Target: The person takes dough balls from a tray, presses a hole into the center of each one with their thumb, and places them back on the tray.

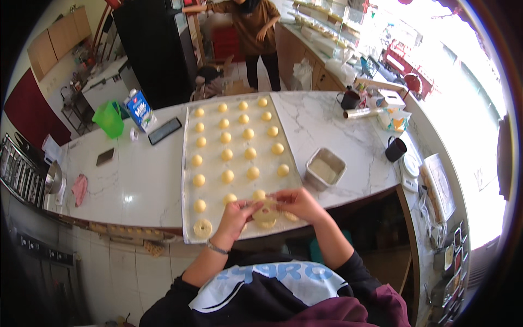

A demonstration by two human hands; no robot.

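Both my hands pinch a pale dough ring (263, 213) with a small hole, holding it up over the near edge of a large floured tray (212, 188). My left hand (238, 217) has its fingers closed on the ring's left side. At its right side are the closed fingers of my right hand (296, 204). Several round dough balls (227, 176) sit in rows on the tray. A shaped dough ring (202, 228) lies at the near left corner. Other dough pieces in the near row are partly hidden by my hands.
To the tray's right stands a square metal tin (326, 169) of flour. Leftward are a phone (165, 131), a milk carton (140, 110) and a green jug (110, 119). A dark mug (396, 149) and kitchen scale (409, 173) stand right. Another person (255, 32) is beyond the counter.
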